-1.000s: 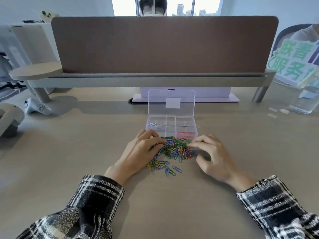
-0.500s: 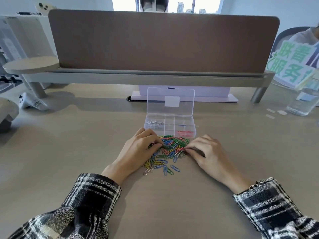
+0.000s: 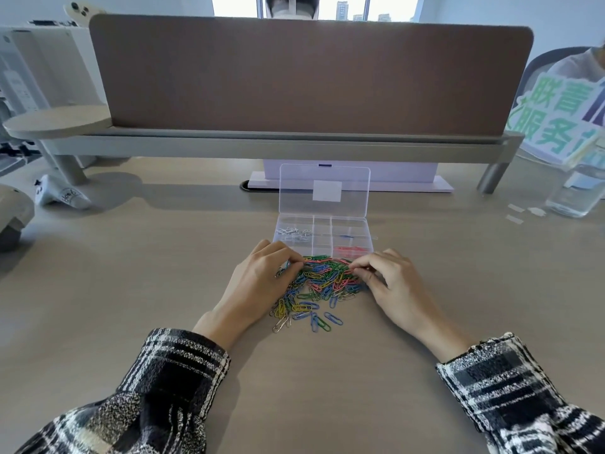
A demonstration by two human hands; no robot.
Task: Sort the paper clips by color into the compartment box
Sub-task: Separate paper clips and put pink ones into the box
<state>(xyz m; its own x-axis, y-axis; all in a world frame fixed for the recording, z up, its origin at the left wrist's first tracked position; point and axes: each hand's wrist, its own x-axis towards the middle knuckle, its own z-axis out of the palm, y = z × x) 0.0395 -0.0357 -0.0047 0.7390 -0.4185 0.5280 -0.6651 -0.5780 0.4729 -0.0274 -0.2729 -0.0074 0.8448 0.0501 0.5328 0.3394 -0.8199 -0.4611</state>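
A heap of mixed-colour paper clips [image 3: 319, 286] lies on the desk just in front of a clear compartment box [image 3: 370, 239] whose lid stands open. Silver clips [image 3: 293, 233] sit in its left compartment, red ones [image 3: 350, 249] in the front right, and a blue one [image 3: 346, 236] behind those. My left hand [image 3: 262, 283] rests on the heap's left edge with fingers curled into the clips. My right hand [image 3: 391, 283] pinches at a clip on the heap's upper right edge; its colour is hard to make out.
A brown divider panel [image 3: 307, 77] on a grey rail closes off the back of the desk. A clear water glass [image 3: 571, 194] and small paper scraps [image 3: 515, 213] sit far right. A white gadget [image 3: 60, 194] lies far left.
My right hand has slid left from beside the heap onto its upper right edge and closed its fingertips there. My left hand has stayed on the left side of the clips.
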